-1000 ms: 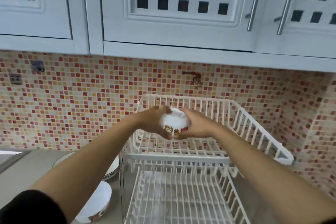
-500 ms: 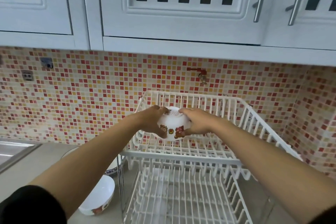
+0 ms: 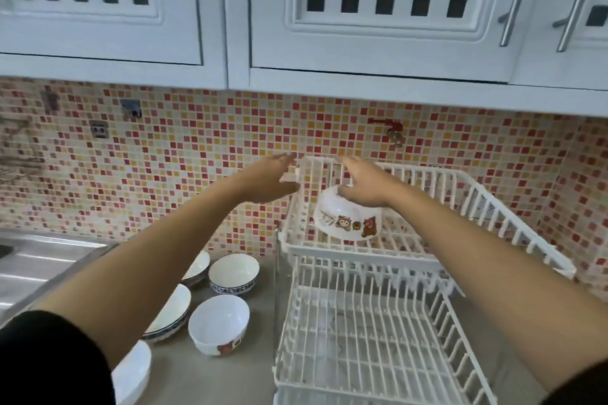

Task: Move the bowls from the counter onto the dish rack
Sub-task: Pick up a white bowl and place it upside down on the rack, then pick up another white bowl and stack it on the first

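Observation:
A white bowl with cartoon bear pictures (image 3: 348,221) lies upside down and tilted on the upper tier of the white dish rack (image 3: 513,227), at its left end. My right hand (image 3: 366,183) hovers on the bowl's base with fingers spread, the thumb touching or just off it. My left hand (image 3: 268,180) is open, off the bowl, just left of the rack's corner. Several more bowls stand on the counter left of the rack: a white cartoon bowl (image 3: 218,327), a blue-patterned bowl (image 3: 234,273), and others partly hidden by my left forearm.
The rack's lower tier (image 3: 362,348) holds nothing. A steel sink (image 3: 36,261) lies at the far left. Wall cupboards (image 3: 378,10) hang low above the rack. A red tap (image 3: 390,128) sticks out of the mosaic wall behind it.
Both hands held the cartoon bowl above the upper tier. Now it lies on the tier, my left hand has let go and moved left, and my right hand's fingers have opened.

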